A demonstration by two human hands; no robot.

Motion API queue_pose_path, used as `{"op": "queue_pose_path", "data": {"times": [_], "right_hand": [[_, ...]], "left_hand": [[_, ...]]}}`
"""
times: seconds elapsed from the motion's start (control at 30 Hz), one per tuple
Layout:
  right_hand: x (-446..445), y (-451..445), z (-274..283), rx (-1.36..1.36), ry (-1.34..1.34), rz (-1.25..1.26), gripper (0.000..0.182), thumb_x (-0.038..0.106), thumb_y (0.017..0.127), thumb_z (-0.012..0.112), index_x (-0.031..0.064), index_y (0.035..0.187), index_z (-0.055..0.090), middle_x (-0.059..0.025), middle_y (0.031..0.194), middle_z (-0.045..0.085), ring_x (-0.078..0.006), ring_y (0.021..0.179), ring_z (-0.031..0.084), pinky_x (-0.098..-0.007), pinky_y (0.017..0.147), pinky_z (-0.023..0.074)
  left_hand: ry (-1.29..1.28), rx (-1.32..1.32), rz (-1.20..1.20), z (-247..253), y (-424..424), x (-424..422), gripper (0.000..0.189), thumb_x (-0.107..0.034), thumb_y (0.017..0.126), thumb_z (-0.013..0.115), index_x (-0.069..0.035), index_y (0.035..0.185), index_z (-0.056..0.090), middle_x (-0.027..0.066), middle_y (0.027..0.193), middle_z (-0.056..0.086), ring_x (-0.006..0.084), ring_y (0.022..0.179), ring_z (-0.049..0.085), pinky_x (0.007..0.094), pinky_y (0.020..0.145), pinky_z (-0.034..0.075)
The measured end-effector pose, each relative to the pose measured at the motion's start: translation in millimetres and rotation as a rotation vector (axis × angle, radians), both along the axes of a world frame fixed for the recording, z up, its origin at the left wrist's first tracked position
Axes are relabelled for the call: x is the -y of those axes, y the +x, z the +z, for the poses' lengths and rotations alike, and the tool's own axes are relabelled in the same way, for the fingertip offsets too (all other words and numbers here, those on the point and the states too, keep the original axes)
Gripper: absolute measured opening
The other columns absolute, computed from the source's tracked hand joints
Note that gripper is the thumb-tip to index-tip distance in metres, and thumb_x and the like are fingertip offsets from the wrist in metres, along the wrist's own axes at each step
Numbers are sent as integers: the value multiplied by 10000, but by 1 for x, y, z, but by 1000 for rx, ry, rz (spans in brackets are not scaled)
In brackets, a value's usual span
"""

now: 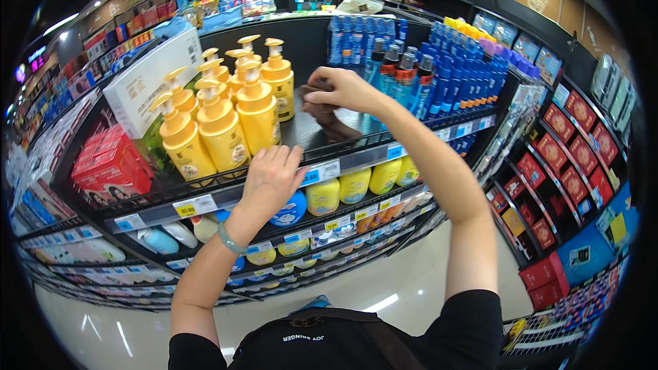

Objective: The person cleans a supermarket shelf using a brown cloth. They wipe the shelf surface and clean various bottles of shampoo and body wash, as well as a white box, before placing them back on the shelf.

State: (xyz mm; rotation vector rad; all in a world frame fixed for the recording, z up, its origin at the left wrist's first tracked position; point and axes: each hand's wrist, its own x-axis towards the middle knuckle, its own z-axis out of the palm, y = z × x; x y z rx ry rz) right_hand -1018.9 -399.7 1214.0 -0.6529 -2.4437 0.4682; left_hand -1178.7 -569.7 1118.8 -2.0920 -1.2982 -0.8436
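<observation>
My left hand (275, 177) lies palm down on the black wire rail (329, 154) of the top shelf, in front of yellow pump bottles (221, 126); its wrist wears a pale green bangle. Farther in, my right hand (342, 90) hovers over the dark shelf surface (303, 128) with curled fingers. Something dark shows at its fingertips, either shaded fingers or a thing held; I cannot tell which. The pump bottles stand upright in rows left of it. To its right are clear blue spray bottles (403, 79) with black caps, then many dark blue bottles (455, 82).
A white display board (154, 77) and red boxes (113, 164) stand at the left. Price tags (195, 205) line the shelf edge. Yellow bottles (354, 185) fill the shelf below. A rack of red packages (570, 149) is at the right, above a wire basket (545, 336).
</observation>
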Motion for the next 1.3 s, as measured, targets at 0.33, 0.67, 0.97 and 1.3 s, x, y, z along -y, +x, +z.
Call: {"op": "queue_pose_path", "data": {"times": [0.33, 0.67, 0.97, 1.3], "right_hand": [[-1, 20, -26, 639, 87, -41, 541, 238, 693, 747, 106, 1196, 597, -161, 1070, 658, -317, 1006, 620, -394, 850, 500], [15, -6, -54, -104, -88, 142, 405, 99, 676, 682, 29, 1062, 580, -158, 1012, 668, -325, 972, 633, -376, 833, 505], [-1, 19, -39, -532, -285, 32, 449, 37, 736, 590, 23, 1173, 492, -118, 1087, 593, -184, 996, 583, -302, 867, 477], [-38, -16, -43, -595, -116, 74, 565, 220, 666, 758, 29, 1145, 525, -148, 1031, 601, -303, 975, 601, -372, 877, 470]], "left_hand": [[-86, -18, 23, 9, 5, 10, 330, -145, 754, 706, -8, 1027, 579, 131, 858, 554, 291, 799, 559, 378, 728, 456], [11, -64, 158, 168, -22, -61, 254, -52, 815, 615, 2, 1063, 606, 179, 1036, 592, 340, 954, 587, 406, 830, 481], [-820, 108, 519, 194, -22, -149, 311, -165, 861, 647, 34, 1099, 629, 249, 1228, 553, 280, 967, 653, 361, 753, 563], [-564, 337, 71, 172, 12, -142, 249, -82, 666, 713, 31, 886, 685, 161, 883, 687, 234, 764, 690, 321, 674, 573]]}}
